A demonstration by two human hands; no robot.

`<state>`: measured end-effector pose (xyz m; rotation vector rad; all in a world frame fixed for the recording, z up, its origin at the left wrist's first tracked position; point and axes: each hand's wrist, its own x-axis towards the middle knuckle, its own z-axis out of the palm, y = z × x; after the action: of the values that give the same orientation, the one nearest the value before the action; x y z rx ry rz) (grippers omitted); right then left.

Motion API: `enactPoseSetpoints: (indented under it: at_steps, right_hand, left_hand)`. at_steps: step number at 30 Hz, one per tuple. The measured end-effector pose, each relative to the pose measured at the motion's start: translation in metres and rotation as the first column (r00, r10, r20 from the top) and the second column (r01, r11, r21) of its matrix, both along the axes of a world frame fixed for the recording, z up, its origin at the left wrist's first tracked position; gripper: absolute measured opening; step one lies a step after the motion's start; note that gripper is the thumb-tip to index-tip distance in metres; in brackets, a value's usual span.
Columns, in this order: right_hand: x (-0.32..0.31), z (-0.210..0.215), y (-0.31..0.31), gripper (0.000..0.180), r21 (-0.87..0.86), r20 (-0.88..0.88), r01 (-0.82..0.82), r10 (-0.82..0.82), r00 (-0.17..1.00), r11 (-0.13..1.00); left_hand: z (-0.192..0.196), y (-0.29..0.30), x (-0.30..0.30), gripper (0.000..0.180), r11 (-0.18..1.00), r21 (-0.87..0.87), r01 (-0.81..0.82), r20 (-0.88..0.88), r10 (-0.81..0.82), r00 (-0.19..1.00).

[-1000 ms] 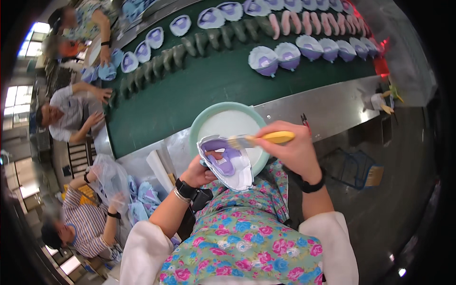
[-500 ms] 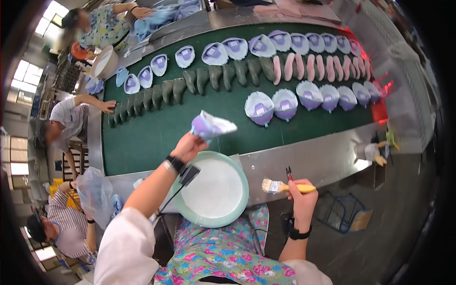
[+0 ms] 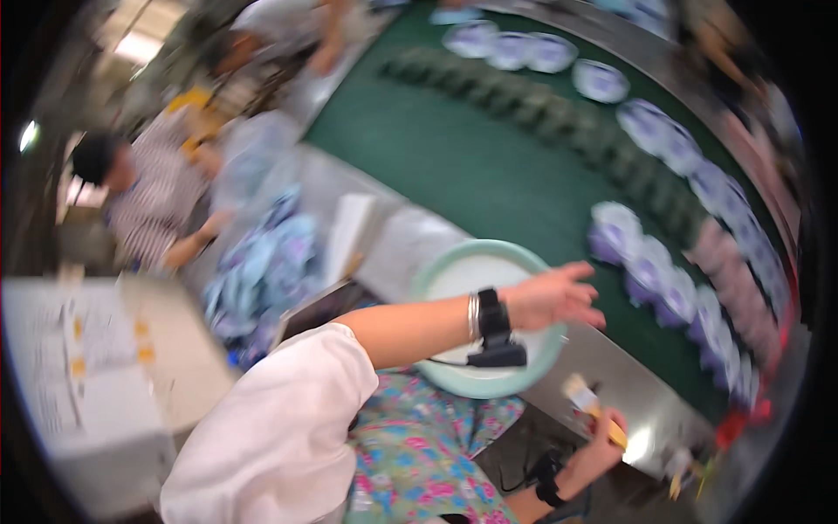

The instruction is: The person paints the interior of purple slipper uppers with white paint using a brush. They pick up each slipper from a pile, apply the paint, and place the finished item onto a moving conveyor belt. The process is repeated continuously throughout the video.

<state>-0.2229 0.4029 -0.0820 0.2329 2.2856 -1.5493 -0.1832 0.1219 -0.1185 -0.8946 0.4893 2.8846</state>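
Left hand (image 3: pixel 559 297) reaches out empty, fingers loosely spread, just above the far rim of the pale green bowl (image 3: pixel 454 271) on the steel desk (image 3: pixel 637 393), while down low the right hand (image 3: pixel 602 445) pinches the yellow-handled brush (image 3: pixel 594 409), bristles up, clear of the bowl. The bowl is round with a white inside. Beyond it, on the green belt (image 3: pixel 489 166), lie rows of lilac-and-white shoe pieces (image 3: pixel 650 271), blurred, probably uppers, and a heap of bluish bagged pieces (image 3: pixel 262 271) sits left.
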Motion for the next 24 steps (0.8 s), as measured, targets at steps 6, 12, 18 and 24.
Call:
enactPoseSetpoints:
  at_steps: [6,12,18,24]
  right_hand:
    - [-0.028,0.020,-0.015,0.025,0.059,-0.249,-0.378,0.381,0.890,0.924]
    - [0.017,0.036,-0.100,0.025,0.095,-0.260,-0.426,0.436,0.862,0.900]
    - [0.097,0.079,-0.184,0.016,0.050,-0.239,-0.504,0.500,0.832,0.862]
    - [0.154,0.119,-0.266,0.027,0.452,-0.500,-0.710,0.812,0.300,0.540]
  left_hand:
    - [0.081,-0.057,0.274,0.034,0.521,-0.714,0.468,0.626,0.176,0.759]
    - [-0.057,-0.157,0.494,0.039,0.234,-0.557,0.797,0.717,0.619,0.319]
    - [-0.124,-0.185,0.478,0.042,0.269,-0.543,0.795,0.670,0.710,0.218]
    - [0.023,-0.177,0.357,0.018,-0.555,-0.719,0.419,0.414,0.142,0.899]
